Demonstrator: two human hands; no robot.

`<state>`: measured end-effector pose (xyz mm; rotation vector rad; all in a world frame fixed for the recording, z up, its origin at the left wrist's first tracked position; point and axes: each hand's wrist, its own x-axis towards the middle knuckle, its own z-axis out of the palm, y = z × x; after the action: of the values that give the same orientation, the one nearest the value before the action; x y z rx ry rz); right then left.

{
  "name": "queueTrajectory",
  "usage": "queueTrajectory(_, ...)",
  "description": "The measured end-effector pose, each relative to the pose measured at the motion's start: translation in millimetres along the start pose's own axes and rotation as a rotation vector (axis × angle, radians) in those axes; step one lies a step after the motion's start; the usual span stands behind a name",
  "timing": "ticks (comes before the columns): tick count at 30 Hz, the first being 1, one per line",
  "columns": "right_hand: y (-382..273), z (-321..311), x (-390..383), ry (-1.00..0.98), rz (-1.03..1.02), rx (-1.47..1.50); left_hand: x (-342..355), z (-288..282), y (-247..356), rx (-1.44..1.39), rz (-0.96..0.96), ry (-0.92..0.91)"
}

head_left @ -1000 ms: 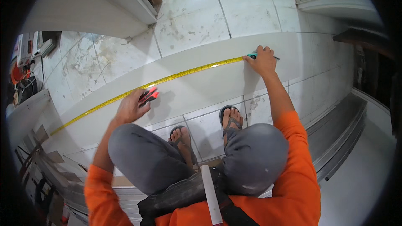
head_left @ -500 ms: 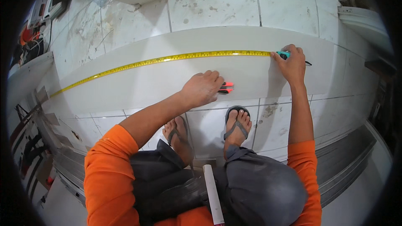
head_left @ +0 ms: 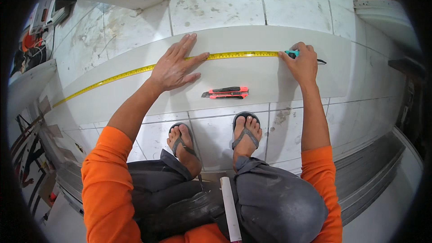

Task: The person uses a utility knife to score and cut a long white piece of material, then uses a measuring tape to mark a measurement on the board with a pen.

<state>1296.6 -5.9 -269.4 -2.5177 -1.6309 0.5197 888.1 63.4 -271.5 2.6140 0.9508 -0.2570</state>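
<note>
Your left hand [head_left: 173, 66] lies flat, fingers spread, pinning the yellow tape measure [head_left: 135, 70] to the long pale board [head_left: 270, 81]; your right hand [head_left: 302, 63] pinches a teal marker [head_left: 292, 53] at the tape's end; the thin, springy, slippery blade probably needs firm downward pressure.

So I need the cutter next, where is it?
The cutter lies on the white board, head view centre, just below the tape, between both hands.
</note>
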Motion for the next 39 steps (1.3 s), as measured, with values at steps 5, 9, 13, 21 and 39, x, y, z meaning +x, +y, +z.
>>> queueTrajectory(5,0,2,-1,0.021,-0.017,-0.007,-6,32,-1,0.024,-0.053,0.031)
queueTrajectory(9,1,3,-4,0.037,-0.020,0.014,-6,33,2,0.011,-0.076,0.046)
queueTrajectory(13,1,-5,1,0.005,-0.019,0.029,-4,34,3,-0.009,-0.075,0.072)
queueTrajectory(21,17,0,27,0.085,-0.115,-0.026,-19,40,-5,-0.065,-0.090,0.126)
queueTrajectory(39,61,-2,19,0.112,-0.194,-0.108,-19,50,13,-0.216,-0.154,0.241)
